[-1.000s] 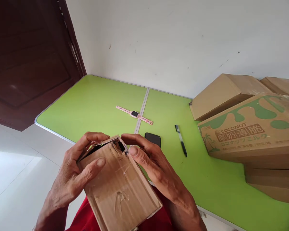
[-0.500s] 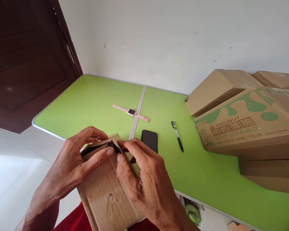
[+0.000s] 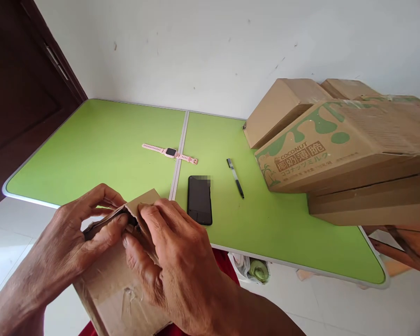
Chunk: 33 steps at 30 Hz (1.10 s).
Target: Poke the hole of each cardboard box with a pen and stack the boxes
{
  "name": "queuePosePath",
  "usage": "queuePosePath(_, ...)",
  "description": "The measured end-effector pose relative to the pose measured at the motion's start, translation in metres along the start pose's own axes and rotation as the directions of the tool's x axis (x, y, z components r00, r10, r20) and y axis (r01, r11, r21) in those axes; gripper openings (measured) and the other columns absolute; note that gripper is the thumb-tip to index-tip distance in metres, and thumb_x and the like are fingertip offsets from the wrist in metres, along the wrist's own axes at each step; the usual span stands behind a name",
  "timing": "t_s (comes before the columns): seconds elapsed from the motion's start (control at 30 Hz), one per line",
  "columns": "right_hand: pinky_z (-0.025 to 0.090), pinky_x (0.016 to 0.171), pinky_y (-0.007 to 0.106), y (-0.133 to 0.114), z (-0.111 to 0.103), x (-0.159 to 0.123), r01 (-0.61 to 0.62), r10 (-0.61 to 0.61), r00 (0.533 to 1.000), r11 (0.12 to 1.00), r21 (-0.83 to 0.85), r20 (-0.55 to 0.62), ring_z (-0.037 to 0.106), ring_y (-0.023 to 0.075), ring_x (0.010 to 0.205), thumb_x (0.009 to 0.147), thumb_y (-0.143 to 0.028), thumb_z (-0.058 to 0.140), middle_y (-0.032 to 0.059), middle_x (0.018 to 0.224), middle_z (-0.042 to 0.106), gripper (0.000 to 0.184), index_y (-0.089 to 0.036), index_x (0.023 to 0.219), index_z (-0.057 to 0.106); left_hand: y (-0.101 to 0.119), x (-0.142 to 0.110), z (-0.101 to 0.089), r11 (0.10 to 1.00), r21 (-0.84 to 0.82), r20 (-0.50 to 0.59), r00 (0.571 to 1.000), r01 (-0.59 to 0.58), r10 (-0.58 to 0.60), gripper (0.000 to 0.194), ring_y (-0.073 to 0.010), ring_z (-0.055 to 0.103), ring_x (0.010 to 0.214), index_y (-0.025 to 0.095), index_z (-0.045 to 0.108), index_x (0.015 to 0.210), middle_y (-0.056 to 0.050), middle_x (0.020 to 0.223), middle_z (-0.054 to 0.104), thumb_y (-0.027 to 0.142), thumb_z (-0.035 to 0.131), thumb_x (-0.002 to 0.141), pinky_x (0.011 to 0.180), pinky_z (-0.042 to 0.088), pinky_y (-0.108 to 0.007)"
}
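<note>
A worn brown cardboard box (image 3: pixel 108 294) rests against my lap, tilted, with a dark gap at its upper end. My left hand (image 3: pixel 87 228) is closed round the upper left edge, its thumb pressing at the gap. On the other side, my right hand (image 3: pixel 178 261) pinches the upper right corner and flap, thumb at the opening and fingers over the outside. What lies inside the box is hidden. A black phone (image 3: pixel 200 200) lies on the table just beyond my right hand.
On the green folding table (image 3: pixel 126 126) lie a pink smartwatch (image 3: pixel 170 152) and a pen (image 3: pixel 235 178). Large cardboard boxes (image 3: pixel 300 163) are stacked at the right against the wall. A bag with a green round thing (image 3: pixel 258 270) is below the table's front edge.
The view has swung right, so the table and its objects appear farther left. Both hands stay on the box's upper end, with my right fingers now farther over the flap.
</note>
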State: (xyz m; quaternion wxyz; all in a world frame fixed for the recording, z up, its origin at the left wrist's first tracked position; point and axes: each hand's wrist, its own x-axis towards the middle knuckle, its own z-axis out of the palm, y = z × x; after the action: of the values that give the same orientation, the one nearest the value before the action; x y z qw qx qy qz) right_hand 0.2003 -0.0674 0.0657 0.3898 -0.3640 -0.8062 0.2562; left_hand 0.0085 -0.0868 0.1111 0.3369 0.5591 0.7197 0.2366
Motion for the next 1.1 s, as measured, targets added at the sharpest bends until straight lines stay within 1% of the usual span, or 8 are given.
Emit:
queuePosePath(0.23, 0.055, 0.080, 0.039, 0.003, -0.003, 0.001, -0.001, 0.000, 1.000, 1.000, 0.028, 0.012, 0.065, 0.0231, 0.085, 0.118, -0.027, 0.057, 0.0081, 0.097, 0.070, 0.023, -0.015, 0.102, 0.068, -0.009, 0.003, 0.001, 0.998, 0.064, -0.045, 0.999, 0.008, -0.005, 0.052, -0.0251, 0.077, 0.091, 0.034, 0.076, 0.108, 0.005, 0.102, 0.085, 0.083, 0.066, 0.095, 0.092, 0.055, -0.037)
queuePosePath(0.37, 0.056, 0.082, 0.040, 0.004, -0.006, 0.001, 0.020, -0.021, 1.000, 0.999, 0.025, 0.021, 0.064, 0.0229, 0.087, 0.117, -0.023, 0.051, 0.0083, 0.098, 0.069, 0.025, -0.016, 0.101, 0.067, -0.022, 0.001, 0.002, 0.984, 0.158, -0.176, 0.978, -0.081, 0.108, 0.054, -0.0288, 0.080, 0.100, 0.040, 0.080, 0.112, 0.005, 0.113, 0.087, 0.089, 0.069, 0.091, 0.092, 0.059, -0.042)
queuePosePath(0.47, 0.058, 0.085, 0.040, 0.006, -0.008, 0.002, 0.009, -0.010, 1.000, 0.999, 0.051, 0.025, 0.065, 0.0232, 0.090, 0.115, -0.021, 0.050, 0.0083, 0.099, 0.070, 0.022, -0.015, 0.103, 0.067, -0.027, -0.003, 0.004, 0.957, 0.190, -0.278, 0.923, -0.221, 0.268, 0.035, -0.0301, 0.081, 0.115, 0.043, 0.077, 0.122, 0.004, 0.126, 0.084, 0.069, 0.076, 0.098, 0.097, 0.062, -0.046)
queuePosePath(0.53, 0.060, 0.088, 0.040, 0.008, -0.010, 0.002, -0.006, 0.002, 0.999, 0.996, 0.087, 0.041, 0.066, 0.0234, 0.093, 0.114, -0.021, 0.050, 0.0082, 0.101, 0.071, 0.019, -0.016, 0.105, 0.067, -0.030, -0.004, 0.005, 0.893, 0.192, -0.255, 0.858, -0.407, 0.446, 0.019, -0.0280, 0.079, 0.122, 0.044, 0.077, 0.122, 0.003, 0.133, 0.080, 0.047, 0.077, 0.104, 0.101, 0.061, -0.045)
queuePosePath(0.63, 0.062, 0.095, 0.041, 0.010, -0.013, 0.002, -0.031, 0.023, 0.998, 0.991, 0.132, 0.057, 0.069, 0.0245, 0.100, 0.114, -0.023, 0.052, 0.0086, 0.105, 0.073, 0.015, -0.019, 0.109, 0.065, -0.037, -0.003, 0.004, 0.804, 0.178, -0.154, 0.791, -0.568, 0.593, 0.028, -0.0230, 0.077, 0.128, 0.048, 0.080, 0.124, 0.006, 0.141, 0.076, 0.027, 0.073, 0.107, 0.107, 0.059, -0.039)
queuePosePath(0.77, 0.064, 0.101, 0.043, 0.013, -0.014, 0.001, -0.069, 0.063, 0.997, 0.986, 0.152, 0.042, 0.071, 0.0247, 0.105, 0.114, -0.025, 0.053, 0.0077, 0.108, 0.074, 0.011, -0.023, 0.108, 0.063, -0.041, 0.000, 0.002, 0.781, 0.256, -0.116, 0.784, -0.569, 0.610, 0.029, -0.0243, 0.079, 0.125, 0.053, 0.083, 0.126, 0.008, 0.145, 0.078, 0.033, 0.068, 0.111, 0.112, 0.057, -0.040)
queuePosePath(0.93, 0.065, 0.102, 0.044, 0.011, -0.015, 0.002, -0.107, 0.098, 0.993, 0.983, 0.150, 0.066, 0.072, 0.0261, 0.107, 0.114, -0.026, 0.052, 0.0090, 0.110, 0.074, 0.015, -0.021, 0.110, 0.066, -0.035, 0.004, 0.004, 0.784, 0.272, -0.107, 0.793, -0.558, 0.600, 0.015, -0.0230, 0.079, 0.119, 0.046, 0.080, 0.115, 0.005, 0.136, 0.077, 0.038, 0.071, 0.108, 0.089, 0.059, -0.034)
queuePosePath(1.1, 0.065, 0.096, 0.040, 0.010, -0.027, 0.005, -0.179, 0.157, 0.981, 0.959, 0.222, 0.113, 0.073, 0.0232, 0.099, 0.119, -0.024, 0.050, 0.0062, 0.105, 0.073, 0.023, -0.024, 0.103, 0.067, -0.029, 0.007, 0.005, 0.764, 0.242, -0.052, 0.778, -0.598, 0.626, 0.016, -0.0216, 0.076, 0.124, 0.045, 0.076, 0.124, 0.004, 0.141, 0.073, 0.040, 0.069, 0.111, 0.101, 0.057, -0.034)
